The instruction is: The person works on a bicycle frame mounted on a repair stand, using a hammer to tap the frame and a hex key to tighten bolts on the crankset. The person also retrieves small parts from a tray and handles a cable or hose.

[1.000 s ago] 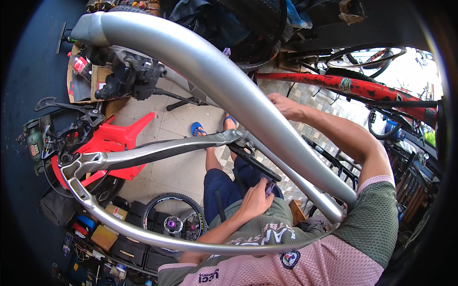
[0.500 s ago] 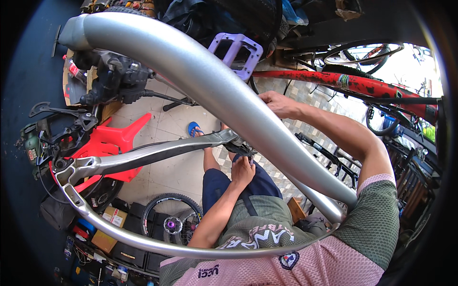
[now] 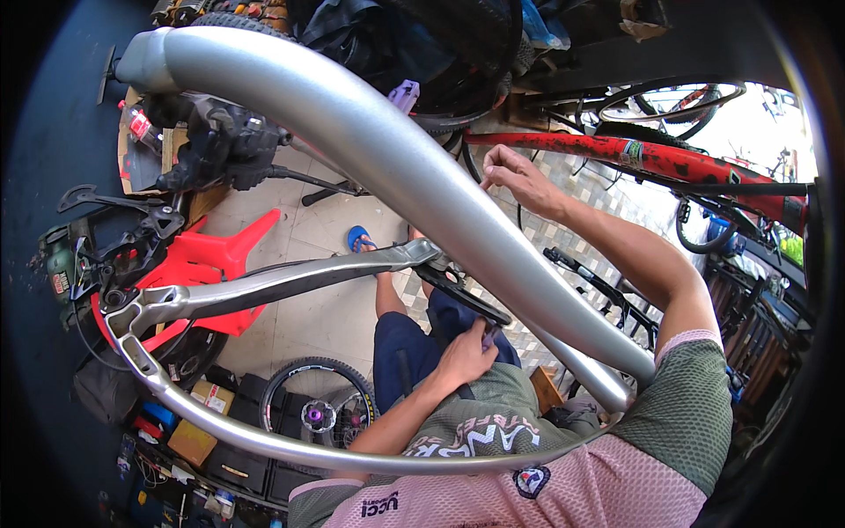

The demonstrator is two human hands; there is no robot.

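- Silver bicycle frame (image 3: 370,150) sweeps from the upper left to lower right of the frame, its big tube across the centre.
- Left hand (image 3: 462,356), lower centre, has moved up under the black crank arm (image 3: 462,295) — fingers pinched on a small tool.
- Right hand (image 3: 519,180) has lifted off the tube, fingertips pinched together, contents unclear.
- Red stool (image 3: 207,264) at left; spare wheel (image 3: 317,414) below.

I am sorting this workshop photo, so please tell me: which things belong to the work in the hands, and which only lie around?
In hand:
- silver bicycle frame
- black crank arm
- left hand, at the crank
- right hand, raised beside the frame tube

Lying about:
- red plastic stool
- loose wheel on the floor
- red bicycle behind
- blue sandal
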